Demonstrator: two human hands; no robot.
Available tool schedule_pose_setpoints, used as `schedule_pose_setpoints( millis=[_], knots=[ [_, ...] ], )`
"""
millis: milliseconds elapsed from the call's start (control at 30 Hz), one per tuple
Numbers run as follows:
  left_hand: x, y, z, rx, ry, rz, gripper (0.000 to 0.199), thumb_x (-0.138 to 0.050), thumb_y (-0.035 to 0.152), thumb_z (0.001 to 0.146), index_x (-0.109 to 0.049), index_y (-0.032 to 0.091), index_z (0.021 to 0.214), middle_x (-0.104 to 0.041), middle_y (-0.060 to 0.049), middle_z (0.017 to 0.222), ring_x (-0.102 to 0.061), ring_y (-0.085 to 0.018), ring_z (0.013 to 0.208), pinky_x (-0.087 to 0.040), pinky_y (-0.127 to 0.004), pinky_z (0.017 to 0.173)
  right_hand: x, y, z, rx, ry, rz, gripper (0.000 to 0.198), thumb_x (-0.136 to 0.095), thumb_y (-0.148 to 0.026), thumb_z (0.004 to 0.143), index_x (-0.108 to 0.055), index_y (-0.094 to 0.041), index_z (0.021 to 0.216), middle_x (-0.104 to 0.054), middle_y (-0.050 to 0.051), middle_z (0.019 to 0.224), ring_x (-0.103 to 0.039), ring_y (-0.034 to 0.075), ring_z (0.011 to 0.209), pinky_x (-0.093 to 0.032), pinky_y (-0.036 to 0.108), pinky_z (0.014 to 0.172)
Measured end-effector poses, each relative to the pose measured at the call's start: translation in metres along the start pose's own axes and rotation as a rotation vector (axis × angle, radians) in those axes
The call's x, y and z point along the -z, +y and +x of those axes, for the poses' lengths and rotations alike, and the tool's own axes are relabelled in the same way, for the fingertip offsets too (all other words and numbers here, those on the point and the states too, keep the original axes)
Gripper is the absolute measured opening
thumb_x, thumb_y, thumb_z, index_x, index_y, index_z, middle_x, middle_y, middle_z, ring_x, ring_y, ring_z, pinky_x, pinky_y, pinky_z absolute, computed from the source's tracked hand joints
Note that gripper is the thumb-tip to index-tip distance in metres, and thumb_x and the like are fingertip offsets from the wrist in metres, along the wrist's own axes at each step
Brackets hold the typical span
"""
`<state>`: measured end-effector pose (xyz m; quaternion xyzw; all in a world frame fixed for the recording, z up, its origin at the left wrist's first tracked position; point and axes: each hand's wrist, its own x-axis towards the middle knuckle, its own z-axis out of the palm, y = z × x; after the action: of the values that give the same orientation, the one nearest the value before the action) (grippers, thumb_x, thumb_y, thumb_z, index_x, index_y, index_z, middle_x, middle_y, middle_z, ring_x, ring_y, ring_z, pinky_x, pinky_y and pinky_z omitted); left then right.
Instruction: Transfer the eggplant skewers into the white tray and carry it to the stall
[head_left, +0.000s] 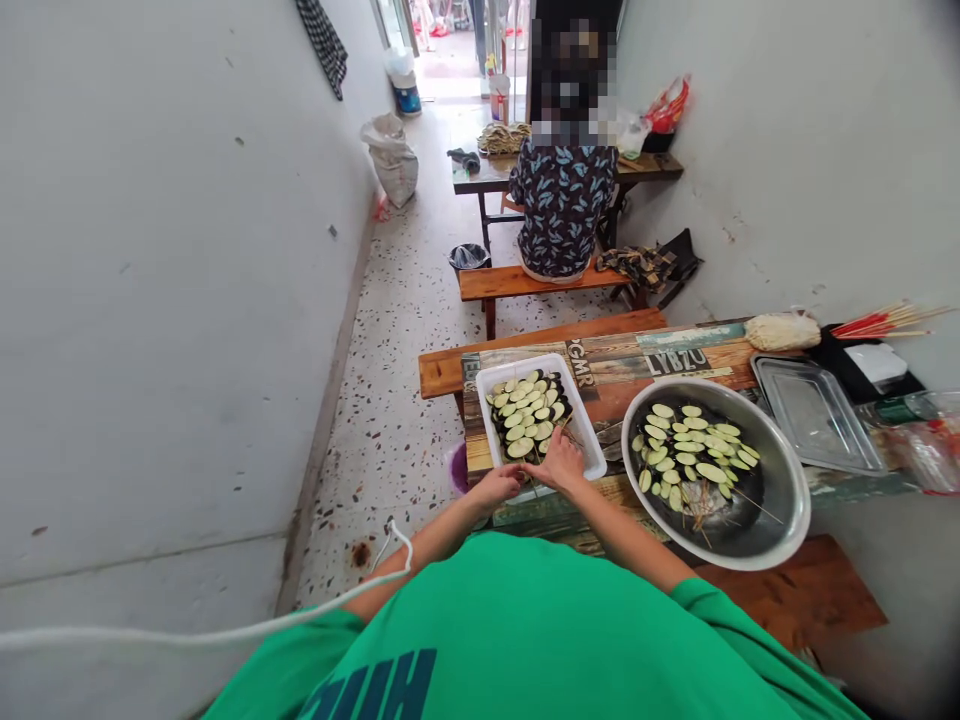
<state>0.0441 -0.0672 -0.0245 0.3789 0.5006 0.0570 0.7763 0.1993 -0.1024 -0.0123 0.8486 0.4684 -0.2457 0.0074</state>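
A: Status? Start with the grip.
B: Left hand [501, 485] and right hand [561, 462] meet at the near end of the white tray [592, 462], centre frame. Fingertips close together. Can't tell if they're pinching anything; too small.
A: Where are the slices?
B: Two places. Tray slices [531, 405], pale faces, dark skin, overlapping in rows just beyond the hands. Bowl slices [686, 450], right of centre, looser, inside the steel bowl [796, 520], with thin sticks [757, 507] poking out.
A: Done vs left?
B: My read: partway. Tray mostly covered, some bare plastic near its right side. Bowl has a good batch too. Can't tell which one counts as finished.
A: Further out?
B: Clear shallow tray [817, 410] past the bowl, no slices visible in it. Red and tan sticks [874, 322] at right edge. Seated person [566, 205] at the rear table [491, 178], upper centre.
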Motion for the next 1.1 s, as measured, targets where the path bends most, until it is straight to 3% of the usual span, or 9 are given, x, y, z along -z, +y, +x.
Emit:
schedule_pose_setpoints(
  millis=[167, 300, 500, 733, 933, 1100],
  knots=[
    [-0.014, 0.0, 0.014, -0.073, 0.014, 0.024, 0.045, -0.049, -0.009, 0.055, -0.069, 0.013, 0.089, -0.071, -0.001, 0.092, -0.062, -0.015, 0.095, -0.046, -0.022, 0.088, -0.011, -0.01, 0.0, -0.097, -0.051, 0.063, 0.106, -0.068, -0.041, 0.072, -0.01, 0.0, 0.151, -0.044, 0.028, 0.135, -0.06, 0.03, 0.108, -0.047, 0.035, 0.084],
    [-0.005, 0.003, 0.013, -0.072, 0.112, 0.072, 0.036, -0.053, -0.004, 0.061, -0.068, 0.012, 0.09, -0.07, -0.005, 0.089, -0.063, -0.014, 0.084, -0.049, -0.023, 0.079, -0.008, -0.008, 0.004, -0.115, -0.12, 0.034, 0.09, -0.061, -0.034, 0.08, -0.013, -0.002, 0.15, -0.06, 0.024, 0.118, -0.064, 0.029, 0.103, -0.048, 0.034, 0.081],
    [0.005, 0.005, 0.003, -0.038, 0.165, 0.087, 0.029, -0.052, 0.0, 0.069, -0.066, 0.011, 0.092, -0.069, -0.005, 0.084, -0.064, -0.011, 0.07, -0.048, -0.02, 0.064, 0.005, 0.007, 0.003, 0.002, -0.07, -0.047, 0.044, -0.044, -0.026, 0.093, -0.044, -0.011, 0.135, -0.063, 0.018, 0.114, -0.065, 0.028, 0.099, -0.048, 0.034, 0.079],
    [0.011, 0.006, -0.006, 0.009, 0.177, 0.062, 0.024, -0.055, 0.002, 0.071, -0.066, 0.013, 0.089, -0.069, -0.004, 0.083, -0.065, -0.011, 0.07, -0.047, -0.019, 0.062, 0.015, 0.035, -0.002, 0.138, -0.003, -0.094, 0.047, -0.039, -0.021, 0.095, -0.04, -0.016, 0.141, -0.061, 0.014, 0.122, -0.061, 0.024, 0.107, -0.049, 0.032, 0.083],
    [0.011, 0.007, -0.001, 0.036, 0.189, 0.055, 0.025, -0.056, 0.003, 0.074, -0.063, 0.011, 0.096, -0.068, -0.005, 0.084, -0.063, -0.01, 0.066, -0.047, -0.019, 0.059, 0.013, 0.073, -0.01, 0.239, 0.249, -0.036, 0.049, -0.042, -0.019, 0.09, -0.045, -0.013, 0.138, -0.063, 0.015, 0.122, -0.063, 0.024, 0.102, -0.051, 0.03, 0.08],
    [0.004, 0.008, 0.005, 0.037, 0.166, 0.072, 0.03, -0.059, 0.005, 0.073, -0.06, 0.011, 0.103, -0.067, -0.006, 0.089, -0.064, -0.011, 0.07, -0.048, -0.02, 0.062, 0.016, 0.147, -0.026, 0.161, 0.482, 0.012, 0.049, -0.043, -0.019, 0.089, -0.046, -0.011, 0.137, -0.062, 0.016, 0.125, -0.062, 0.024, 0.104, -0.051, 0.031, 0.082]
  ],
)
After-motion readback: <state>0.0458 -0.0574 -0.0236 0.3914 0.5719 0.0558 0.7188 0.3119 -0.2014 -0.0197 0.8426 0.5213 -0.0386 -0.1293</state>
